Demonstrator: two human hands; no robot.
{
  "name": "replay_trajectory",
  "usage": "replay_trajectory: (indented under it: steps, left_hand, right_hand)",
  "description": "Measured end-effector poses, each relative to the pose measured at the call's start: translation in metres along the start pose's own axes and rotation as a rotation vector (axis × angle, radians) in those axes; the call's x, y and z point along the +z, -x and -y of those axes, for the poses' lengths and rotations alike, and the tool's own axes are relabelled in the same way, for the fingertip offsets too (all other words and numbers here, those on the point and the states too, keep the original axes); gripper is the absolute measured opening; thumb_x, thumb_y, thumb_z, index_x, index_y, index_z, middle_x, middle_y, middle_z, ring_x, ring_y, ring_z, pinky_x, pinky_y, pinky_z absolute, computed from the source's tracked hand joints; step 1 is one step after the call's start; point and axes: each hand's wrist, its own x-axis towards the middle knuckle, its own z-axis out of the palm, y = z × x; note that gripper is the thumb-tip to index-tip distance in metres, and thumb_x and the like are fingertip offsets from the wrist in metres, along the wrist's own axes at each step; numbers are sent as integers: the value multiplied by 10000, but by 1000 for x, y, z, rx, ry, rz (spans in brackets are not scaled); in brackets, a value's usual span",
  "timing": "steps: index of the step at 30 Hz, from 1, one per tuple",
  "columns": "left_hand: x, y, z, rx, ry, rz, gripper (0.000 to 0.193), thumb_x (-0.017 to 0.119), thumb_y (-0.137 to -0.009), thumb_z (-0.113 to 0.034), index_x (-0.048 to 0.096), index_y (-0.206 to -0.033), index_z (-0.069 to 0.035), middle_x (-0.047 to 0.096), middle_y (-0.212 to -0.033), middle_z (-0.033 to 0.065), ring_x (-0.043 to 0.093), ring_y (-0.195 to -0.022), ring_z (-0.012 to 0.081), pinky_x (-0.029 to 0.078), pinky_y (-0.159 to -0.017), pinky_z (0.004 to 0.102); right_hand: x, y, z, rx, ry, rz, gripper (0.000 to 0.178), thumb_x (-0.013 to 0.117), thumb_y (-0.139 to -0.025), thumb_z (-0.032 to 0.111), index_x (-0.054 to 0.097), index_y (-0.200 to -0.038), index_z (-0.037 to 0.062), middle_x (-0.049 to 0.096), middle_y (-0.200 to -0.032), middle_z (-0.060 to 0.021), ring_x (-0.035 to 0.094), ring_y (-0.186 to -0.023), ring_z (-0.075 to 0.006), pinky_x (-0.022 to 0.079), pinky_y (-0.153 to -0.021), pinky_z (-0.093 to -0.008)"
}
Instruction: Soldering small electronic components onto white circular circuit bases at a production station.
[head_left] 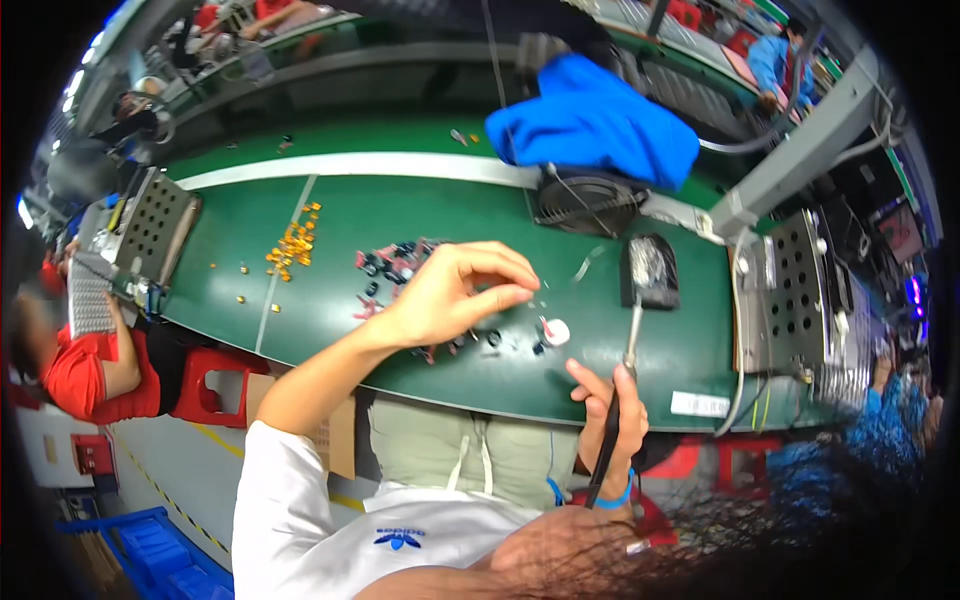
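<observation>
My right hand (615,415) is wrapped round the black handle of a soldering iron (632,345). The iron's metal end points away from me and reaches the front of a black holder (652,270) filled with silvery material. Over the bench, my left hand (455,290) has thumb and fingertips drawn together; whatever they pinch is too small to make out. Below those fingertips a small round white piece (556,332) lies beside a dark bit. A pile of small black and pink parts (385,268) lies partly hidden behind my left hand.
Many small amber-yellow pieces (292,245) are scattered to the left on the green bench (230,300). A black fan (590,200) under a blue cloth (600,120) stands at the back. Perforated metal boxes (795,290) flank the bench. A person in red (110,370) sits at far left.
</observation>
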Motion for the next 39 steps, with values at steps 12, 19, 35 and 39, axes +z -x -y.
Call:
replay_trajectory:
  steps: [12,19,35,39]
  left_hand:
    - [37,1,45,-33,22,-53,216,743,-929,-6,710,-1133,57,749,-1088,113,722,-1046,170,573,-975,306]
    - [42,4,45,-47,31,-38,190,717,-947,7,708,-1128,62,732,-1112,124,729,-1054,189,584,-1006,328]
    - [39,5,42,-71,-30,21,211,673,-950,91,693,-1156,47,702,-1182,136,695,-1148,219,567,-1040,351]
    - [40,4,42,-84,-35,16,208,675,-950,88,693,-1153,46,705,-1176,133,695,-1145,218,566,-1042,350]
  right_hand:
    - [-12,18,8,247,16,-113,367,662,-1004,231,648,-1174,-94,756,-826,-195,722,-632,-221,571,-614,-301]
    - [-15,17,8,244,38,-24,343,710,-954,182,652,-1139,-102,757,-807,-213,777,-733,-292,605,-671,-332]
    - [-13,13,5,205,53,37,330,712,-956,165,663,-1123,-115,749,-781,-198,750,-677,-288,587,-638,-333]
    - [-13,13,5,198,47,39,327,707,-964,163,661,-1131,-114,747,-778,-197,748,-673,-286,586,-632,-330]
